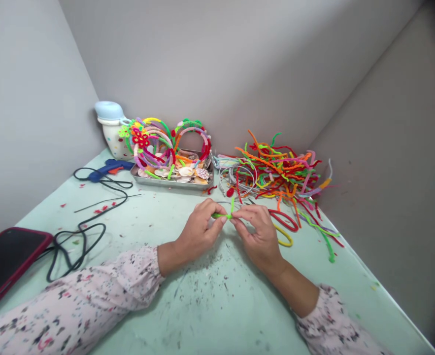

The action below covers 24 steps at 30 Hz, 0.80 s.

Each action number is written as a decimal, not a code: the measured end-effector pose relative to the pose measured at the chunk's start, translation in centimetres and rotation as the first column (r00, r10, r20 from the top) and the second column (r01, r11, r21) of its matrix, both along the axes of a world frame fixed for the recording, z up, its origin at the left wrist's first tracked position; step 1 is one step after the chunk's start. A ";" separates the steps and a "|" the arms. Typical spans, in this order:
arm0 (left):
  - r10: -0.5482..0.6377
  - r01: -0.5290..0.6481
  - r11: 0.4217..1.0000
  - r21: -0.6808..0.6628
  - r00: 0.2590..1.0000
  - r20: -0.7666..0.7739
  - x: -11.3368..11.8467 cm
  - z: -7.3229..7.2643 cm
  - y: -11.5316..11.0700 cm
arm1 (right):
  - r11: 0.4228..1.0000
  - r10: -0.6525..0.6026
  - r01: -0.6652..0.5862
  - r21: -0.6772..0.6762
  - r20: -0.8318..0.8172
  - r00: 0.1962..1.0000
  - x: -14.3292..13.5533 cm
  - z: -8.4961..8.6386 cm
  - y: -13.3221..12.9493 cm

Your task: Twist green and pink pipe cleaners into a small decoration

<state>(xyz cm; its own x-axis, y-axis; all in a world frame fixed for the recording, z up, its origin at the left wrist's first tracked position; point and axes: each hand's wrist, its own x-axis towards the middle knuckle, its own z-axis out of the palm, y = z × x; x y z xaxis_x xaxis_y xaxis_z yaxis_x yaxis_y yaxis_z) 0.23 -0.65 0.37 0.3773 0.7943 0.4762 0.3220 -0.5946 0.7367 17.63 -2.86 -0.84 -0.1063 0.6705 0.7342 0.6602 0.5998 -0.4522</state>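
Between my two hands, over the middle of the table, is a bright green pipe cleaner with one end sticking up. My left hand pinches it from the left, thumb and fingers closed. From the right, my right hand grips it with thumb and fingertips close to the left hand's. Just beyond the fingers, partly hidden behind the right hand, lie scissors with a red handle loop and a yellow one. A thin grey wire ring lies past the hands.
Colourful pipe cleaners are heaped at the back right. A metal tray holds shells and wrapped hoops. Behind it stands a white cup with a blue lid. A blue glue gun, its dark cord and a phone are left.
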 end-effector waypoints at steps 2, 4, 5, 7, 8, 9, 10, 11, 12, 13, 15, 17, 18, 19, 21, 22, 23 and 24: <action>0.001 -0.001 1.000 0.007 1.000 0.006 0.0 -0.1 0.0 | 1.000 -0.001 0.001 0.006 0.008 1.000 0.0 0.0 0.1; 0.001 -0.001 1.000 0.013 1.000 0.009 0.0 -0.2 0.1 | 1.000 -0.002 0.002 0.006 0.013 1.000 0.0 -0.1 0.1; 0.002 -0.002 1.000 0.016 1.000 0.009 0.0 -0.2 0.1 | 1.000 -0.003 0.003 0.005 0.014 1.000 0.0 -0.1 0.1; 0.005 -0.005 1.000 0.021 1.000 0.006 0.0 -0.3 0.1 | 1.000 -0.003 0.003 0.001 0.019 1.000 0.0 0.0 0.1; 0.006 -0.006 1.000 0.022 1.000 0.004 0.0 -0.3 0.1 | 1.000 -0.003 0.003 0.000 0.021 1.000 0.1 0.0 0.1; 0.007 -0.007 1.000 0.024 1.000 0.002 0.0 -0.3 0.1 | 1.000 -0.002 0.002 -0.002 0.023 1.000 0.1 0.0 0.0; 0.008 -0.008 1.000 0.026 1.000 0.000 0.0 -0.2 0.1 | 1.000 -0.003 0.003 -0.003 0.024 1.000 0.1 0.0 0.0; 0.010 -0.010 1.000 0.027 1.000 -0.001 0.0 -0.2 0.1 | 1.000 -0.004 0.004 -0.007 0.026 1.000 0.1 0.0 0.0; 0.012 -0.012 1.000 0.028 1.000 -0.001 0.0 -0.2 0.1 | 1.000 -0.005 0.005 -0.010 0.029 1.000 0.1 0.0 0.0; 0.013 -0.013 0.999 0.031 1.000 -0.001 0.0 -0.2 0.1 | 1.000 -0.006 0.007 -0.014 0.031 0.999 0.1 0.1 0.0; 0.012 -0.012 0.999 0.035 1.000 -0.001 0.0 -0.2 0.1 | 1.000 -0.008 0.008 -0.019 0.035 0.999 0.0 0.1 0.0; 0.010 -0.010 0.999 0.039 1.000 -0.002 0.0 -0.3 0.1 | 1.000 -0.005 0.006 -0.023 0.038 0.999 0.0 0.1 0.0; 0.009 -0.009 0.999 0.041 1.000 -0.002 0.0 -0.3 0.1 | 1.000 -0.005 0.006 -0.026 0.039 0.999 -0.1 0.1 0.0; 0.010 -0.010 0.999 0.042 1.000 -0.002 0.0 -0.3 0.1 | 0.999 -0.005 0.006 -0.032 0.041 0.999 -0.1 0.1 0.0; 0.013 -0.013 0.999 0.047 1.000 -0.002 0.0 -0.2 0.1 | 0.999 -0.005 0.007 -0.043 0.045 0.999 -0.1 0.1 0.0; 0.014 -0.014 0.999 0.048 1.000 -0.005 0.0 -0.2 0.1 | 0.999 -0.004 0.007 -0.050 0.047 0.999 -0.1 0.1 0.0; 0.015 -0.015 0.999 0.050 1.000 -0.007 0.0 -0.2 0.1 | 0.998 -0.003 0.006 -0.057 0.049 0.999 -0.1 0.1 0.0; 0.018 -0.017 0.998 0.053 1.000 -0.009 0.0 -0.2 0.1 | 0.998 0.001 0.002 -0.065 0.050 0.999 -0.1 0.2 0.0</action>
